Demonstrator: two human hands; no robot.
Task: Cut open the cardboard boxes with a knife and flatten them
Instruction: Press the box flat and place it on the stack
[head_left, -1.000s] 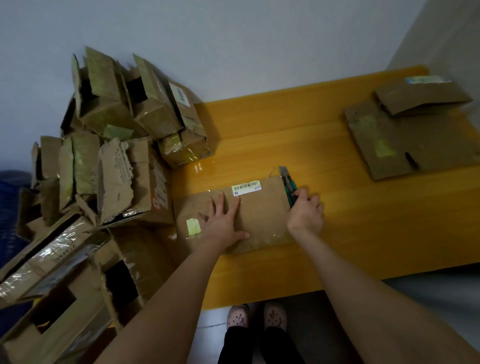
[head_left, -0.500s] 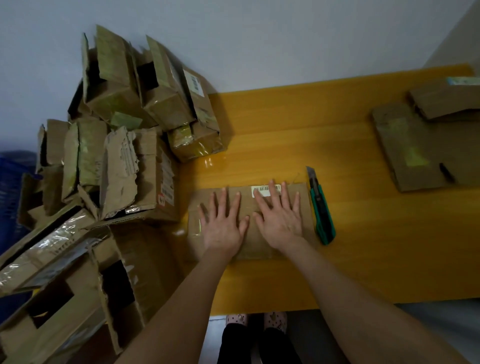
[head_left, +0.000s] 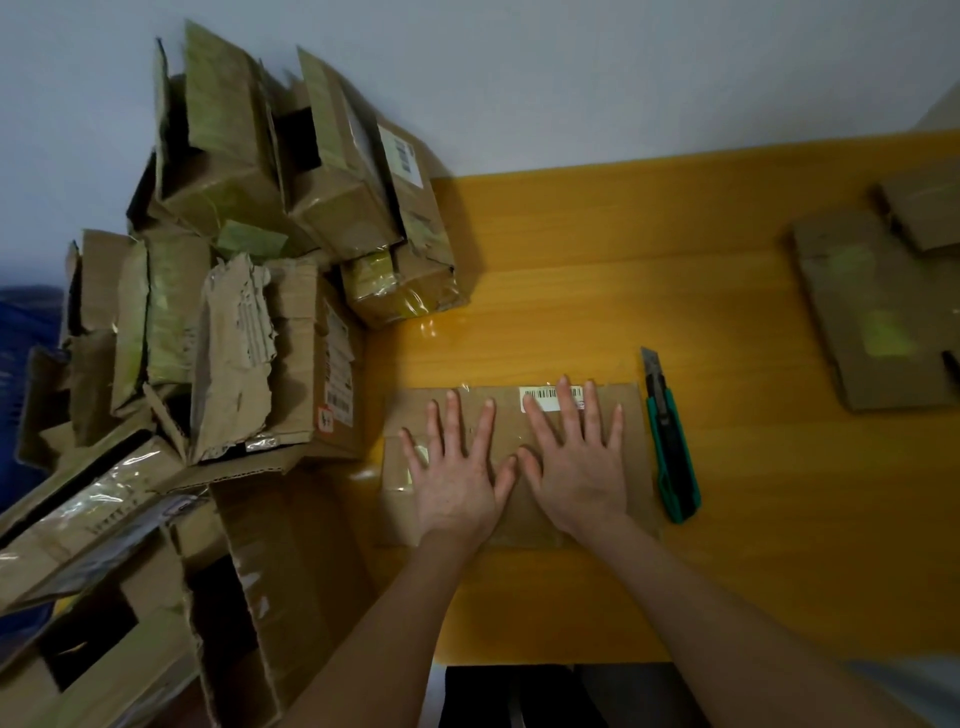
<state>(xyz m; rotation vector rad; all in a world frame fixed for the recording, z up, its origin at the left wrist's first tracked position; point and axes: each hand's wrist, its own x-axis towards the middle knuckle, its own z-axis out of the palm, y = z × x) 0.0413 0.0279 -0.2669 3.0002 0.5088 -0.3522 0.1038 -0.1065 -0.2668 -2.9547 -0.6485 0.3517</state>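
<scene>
Both hands, left hand (head_left: 453, 483) and right hand (head_left: 577, 467), press flat with straight spread fingers on the flattened box (head_left: 506, 525); the knife (head_left: 670, 447) lies beside.

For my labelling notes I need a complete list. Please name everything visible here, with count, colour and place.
Table: one, yellow-orange, centre and right.
Flattened box: one, brown, table centre, under both hands.
Barcode label: one, white, near that box's far edge.
Knife: one, green and black, on the table right of the box.
Flat cardboard: a few pieces, brown, table's far right.
Box pile: many boxes, brown, taped, at the left.
Left hand: one, flat on the box.
Right hand: one, flat on the box, fingers touching the label.
</scene>
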